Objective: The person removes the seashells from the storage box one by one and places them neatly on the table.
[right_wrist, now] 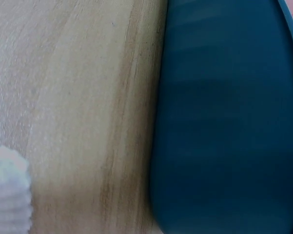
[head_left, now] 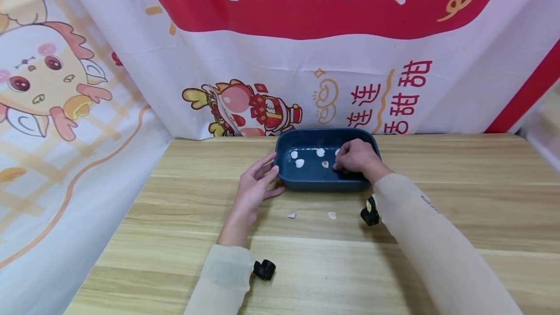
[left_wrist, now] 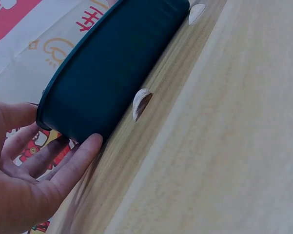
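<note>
The blue basin [head_left: 325, 186] sits on the wooden table [head_left: 306, 266] between the two hands; the left hand [head_left: 254, 183] is set against its end, fingers spread and fairly straight, touching the basin without clenching, probably to brace it against sliding while the other hand is inside; the right hand [head_left: 358, 154] reaches over the rim into the basin, fingers bent and tips low over the floor (whether they pinch anything I cannot tell; they hide their own tips, and the right wrist view does not show them).

Four pale shells [head_left: 299, 163] lie singly on the basin floor between the hands, one just beside the right fingertips; a fifth is partly covered by that hand; lying unstacked, they seem easy to handle one at a time. Two loose shells [head_left: 291, 216] rest on the table on the person's side of the basin, one nearer the left hand, the other nearer the right wrist, both within short reach; the printed cloth [head_left: 280, 55] hangs beyond both hands, just behind the basin.
</note>
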Available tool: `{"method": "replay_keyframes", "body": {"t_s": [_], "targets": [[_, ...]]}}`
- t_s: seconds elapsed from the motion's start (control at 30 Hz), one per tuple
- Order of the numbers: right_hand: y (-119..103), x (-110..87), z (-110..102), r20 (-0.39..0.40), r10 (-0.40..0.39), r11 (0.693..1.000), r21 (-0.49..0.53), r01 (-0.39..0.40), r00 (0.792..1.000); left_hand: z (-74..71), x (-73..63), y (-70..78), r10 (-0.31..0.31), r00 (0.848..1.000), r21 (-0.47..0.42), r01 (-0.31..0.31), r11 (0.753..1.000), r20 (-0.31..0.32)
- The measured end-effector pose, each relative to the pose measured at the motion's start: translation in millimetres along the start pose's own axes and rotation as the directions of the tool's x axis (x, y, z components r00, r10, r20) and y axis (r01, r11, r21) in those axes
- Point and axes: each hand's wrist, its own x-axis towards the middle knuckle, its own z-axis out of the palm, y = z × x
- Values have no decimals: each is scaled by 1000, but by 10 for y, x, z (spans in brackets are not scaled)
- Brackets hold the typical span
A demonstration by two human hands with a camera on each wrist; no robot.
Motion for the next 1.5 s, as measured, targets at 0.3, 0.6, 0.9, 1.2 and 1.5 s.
{"method": "replay_keyframes", "body": {"t_s": [0.3,0.6,0.9,1.2,1.5], "targets": [[21,24,9,6,5,1000,6,-5,1000,7,0,4,-7,1000,-3,7,1000,-2],[-37,-15,-7,23,13,994,110,-15,1000,5,-4,-8,-12,1000,1,12,1000,-7],[-156,-149,-61,-31,-42,973,224,48,999,1,6,-35,9,1000,-5,-9,1000,-2],[-275,-305,-105,-14,-66,960,271,67,998,11,-5,-25,19,1000,-4,-19,1000,-1],[-338,-417,-99,2,-94,953,289,90,996,9,-6,-20,15,1000,-7,-15,1000,0]]}}
